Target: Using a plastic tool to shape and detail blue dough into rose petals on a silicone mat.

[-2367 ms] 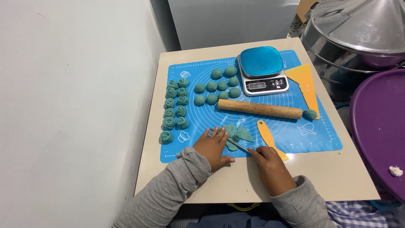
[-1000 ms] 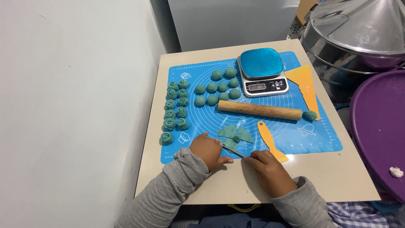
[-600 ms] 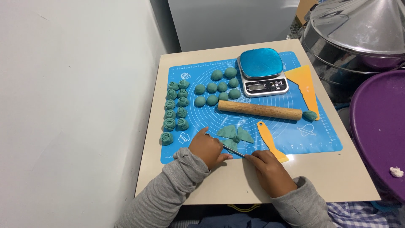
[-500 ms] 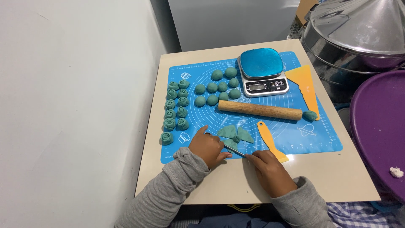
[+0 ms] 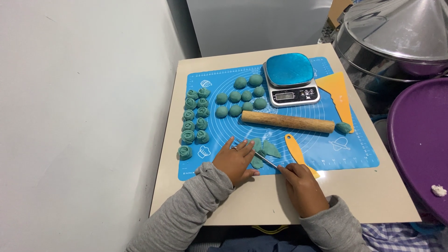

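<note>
Even, bright diffuse light from overhead, shadows soft under my left hand (image 5: 235, 161) and right hand (image 5: 301, 184). Mild glare on steel lid (image 5: 396, 28). Frame sharp; slight wide-angle stretch at edges.

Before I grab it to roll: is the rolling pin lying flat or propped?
Lying flat: the wooden rolling pin rests lengthwise on the blue mat.

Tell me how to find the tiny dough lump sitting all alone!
Find the blue mat on the table, then the wooden rolling pin across it. The lone teal lump touches the pin's right end, beside the orange scraper, far from the grouped balls.
</note>
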